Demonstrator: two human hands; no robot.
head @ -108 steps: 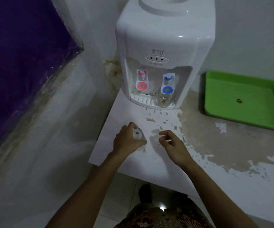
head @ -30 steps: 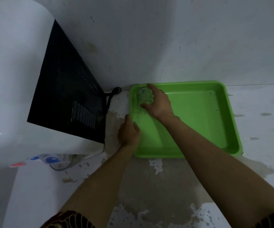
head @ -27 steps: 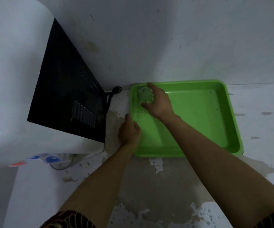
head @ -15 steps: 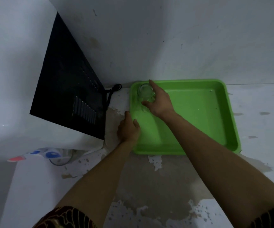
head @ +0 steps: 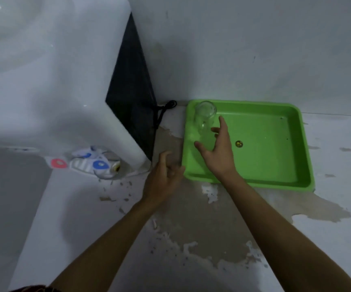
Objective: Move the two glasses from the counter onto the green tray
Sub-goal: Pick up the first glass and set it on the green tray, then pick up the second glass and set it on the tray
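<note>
1 glass (head: 205, 114) stands in the green tray's (head: 275, 165) far left corner, both the right hand (head: 218, 150) and left hand (head: 162, 175) are empty with loose fingers, so next I think they must fetch glass 2.

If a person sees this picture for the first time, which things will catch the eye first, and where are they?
The bright green tray on the counter against the wall stands out most, with a clear glass upright in its far left corner. The right hand hovers open over the tray just beside the glass, not touching it. To the left stands the big white water dispenser, with a second glass under its blue tap.
</note>
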